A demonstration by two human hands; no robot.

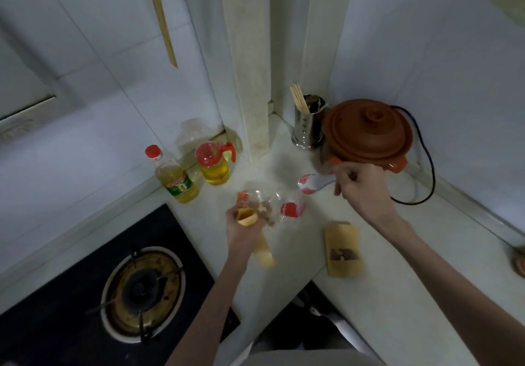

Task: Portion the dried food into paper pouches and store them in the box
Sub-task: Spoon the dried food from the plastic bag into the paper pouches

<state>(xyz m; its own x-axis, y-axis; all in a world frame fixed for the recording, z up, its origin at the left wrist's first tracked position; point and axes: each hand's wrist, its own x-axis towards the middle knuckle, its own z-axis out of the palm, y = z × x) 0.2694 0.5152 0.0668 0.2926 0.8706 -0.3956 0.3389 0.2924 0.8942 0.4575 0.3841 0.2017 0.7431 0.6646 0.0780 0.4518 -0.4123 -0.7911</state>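
Pinching the white plastic spoon (312, 183) by its handle, my right hand (360, 192) hovers above the counter, while my left hand (244, 229) grips an open brown paper pouch (247, 218) beside the clear plastic bag of dried food (270, 206). A filled flat paper pouch (343, 249) lies nearby. I judge a tilted spoon could scatter pieces past the pouch's narrow mouth.

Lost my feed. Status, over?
Left hand holds open pouch. Right hand holds spoon above clear food bag. One pouch on counter. Nothing blocking.
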